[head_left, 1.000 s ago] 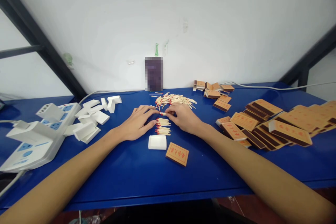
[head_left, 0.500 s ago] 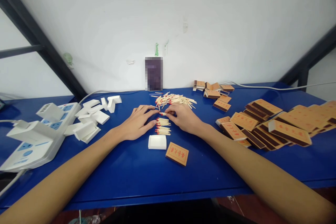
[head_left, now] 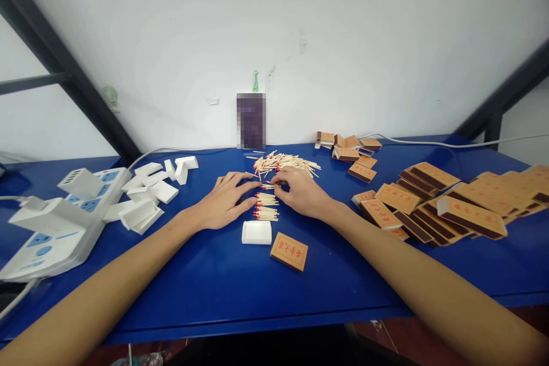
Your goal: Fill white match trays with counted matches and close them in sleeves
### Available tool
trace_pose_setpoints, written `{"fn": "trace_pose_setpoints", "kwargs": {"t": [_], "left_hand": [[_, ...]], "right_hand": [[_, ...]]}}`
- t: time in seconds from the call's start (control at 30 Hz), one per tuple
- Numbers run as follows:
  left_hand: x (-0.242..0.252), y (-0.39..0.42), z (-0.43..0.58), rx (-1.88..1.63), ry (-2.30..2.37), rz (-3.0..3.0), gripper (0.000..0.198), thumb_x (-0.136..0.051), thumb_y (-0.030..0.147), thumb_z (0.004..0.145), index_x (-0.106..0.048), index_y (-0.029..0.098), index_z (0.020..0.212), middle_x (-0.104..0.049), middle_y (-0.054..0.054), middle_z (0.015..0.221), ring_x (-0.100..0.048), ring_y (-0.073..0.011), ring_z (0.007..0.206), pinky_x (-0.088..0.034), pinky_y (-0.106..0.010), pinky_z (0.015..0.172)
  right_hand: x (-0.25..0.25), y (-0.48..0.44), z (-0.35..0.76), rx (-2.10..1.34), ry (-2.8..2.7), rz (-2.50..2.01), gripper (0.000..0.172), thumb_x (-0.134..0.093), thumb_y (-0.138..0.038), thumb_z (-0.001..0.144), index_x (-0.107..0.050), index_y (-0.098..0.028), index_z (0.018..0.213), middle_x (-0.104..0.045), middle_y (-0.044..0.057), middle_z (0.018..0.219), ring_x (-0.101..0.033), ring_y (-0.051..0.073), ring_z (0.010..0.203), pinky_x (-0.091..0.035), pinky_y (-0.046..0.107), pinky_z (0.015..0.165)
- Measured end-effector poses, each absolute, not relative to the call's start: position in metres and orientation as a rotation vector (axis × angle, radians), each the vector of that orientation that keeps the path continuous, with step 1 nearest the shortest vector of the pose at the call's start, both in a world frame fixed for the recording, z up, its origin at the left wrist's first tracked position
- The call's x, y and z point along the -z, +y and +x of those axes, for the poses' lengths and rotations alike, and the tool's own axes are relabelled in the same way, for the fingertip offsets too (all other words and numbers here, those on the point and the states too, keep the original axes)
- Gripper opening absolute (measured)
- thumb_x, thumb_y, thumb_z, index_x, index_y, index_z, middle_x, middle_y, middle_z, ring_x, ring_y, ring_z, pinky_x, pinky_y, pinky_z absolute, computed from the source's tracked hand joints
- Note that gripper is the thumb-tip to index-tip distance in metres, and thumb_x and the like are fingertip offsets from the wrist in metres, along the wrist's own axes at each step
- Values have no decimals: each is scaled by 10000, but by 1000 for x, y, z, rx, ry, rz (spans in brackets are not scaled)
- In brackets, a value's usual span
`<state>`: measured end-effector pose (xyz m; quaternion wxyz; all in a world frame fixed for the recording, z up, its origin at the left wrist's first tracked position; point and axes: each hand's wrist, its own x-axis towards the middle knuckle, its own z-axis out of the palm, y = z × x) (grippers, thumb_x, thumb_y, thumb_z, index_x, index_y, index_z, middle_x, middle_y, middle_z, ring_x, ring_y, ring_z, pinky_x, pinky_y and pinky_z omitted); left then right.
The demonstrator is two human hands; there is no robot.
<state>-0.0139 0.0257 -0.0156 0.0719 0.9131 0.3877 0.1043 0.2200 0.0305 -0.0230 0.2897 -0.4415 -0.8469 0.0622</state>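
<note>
My left hand (head_left: 229,200) rests flat on the blue tabletop with its fingers stretched out, the fingertips beside the red heads of the matches. My right hand (head_left: 297,190) has thumb and forefinger closed at the tail ends of a few matches (head_left: 267,186). Below these, a row of red-tipped matches (head_left: 266,207) lies side by side between my hands. Beyond my fingers spreads a loose heap of matches (head_left: 291,162). Nearer to me are a white matchbox tray (head_left: 257,233) and an orange matchbox sleeve (head_left: 289,251).
White trays (head_left: 160,191) lie in a pile at the left, beside a power strip (head_left: 92,211) with chargers. Orange matchboxes (head_left: 398,198) are heaped at the right, and several more boxes (head_left: 346,153) lie near the wall. A cable (head_left: 433,143) runs along the back.
My right fingers have shifted slightly, and the few matches at their tips now look more spread apart. My left hand stays nearly where it was.
</note>
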Motion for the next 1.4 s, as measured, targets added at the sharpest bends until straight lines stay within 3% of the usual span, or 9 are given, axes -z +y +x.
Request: {"fn": "trace_pose_setpoints", "kwargs": {"t": [0.3,0.87,1.07,1.27,1.4], "left_hand": [[16,27,-14,-341,1149,2743,475,-327,503,1016,-486,283,1406,-433,-88,1469,-372,-310,1335,-340,-557,1058],[9,24,-13,-399,1011,2773,430,-348,427,1024,-507,239,1376,-495,-95,1423,-405,-283,1326,-346,-515,1075],[7,24,-12,-323,926,2775,426,-325,411,1038,-501,269,1399,-516,-62,1441,-415,-265,1346,-339,-491,1076],[9,26,-13,-311,919,2776,432,-327,413,1039,-502,256,1401,-528,-54,1446,-408,-258,1364,-323,-487,1091],[11,26,-13,-323,926,2784,435,-332,414,1037,-503,247,1401,-535,-61,1439,-419,-260,1357,-326,-490,1091]], "right_hand": [[24,30,225,-103,-2274,-1215,220,-557,-143,856,-718,-153,1007,-656,89,970,-594,214,946,-448,339,874],[24,27,221,-146,-2348,-1192,134,-583,-210,906,-711,-179,880,-640,69,903,-578,219,958,-431,351,886],[19,27,223,-130,-2341,-1218,236,-505,-195,935,-709,-160,821,-646,65,826,-578,192,852,-419,318,805],[19,33,227,-45,-2338,-1322,280,-488,-192,925,-701,-154,747,-671,80,815,-589,185,808,-416,307,784],[19,33,231,-49,-2359,-1318,187,-541,-151,860,-721,-166,808,-695,79,870,-605,202,873,-426,315,826]]}}
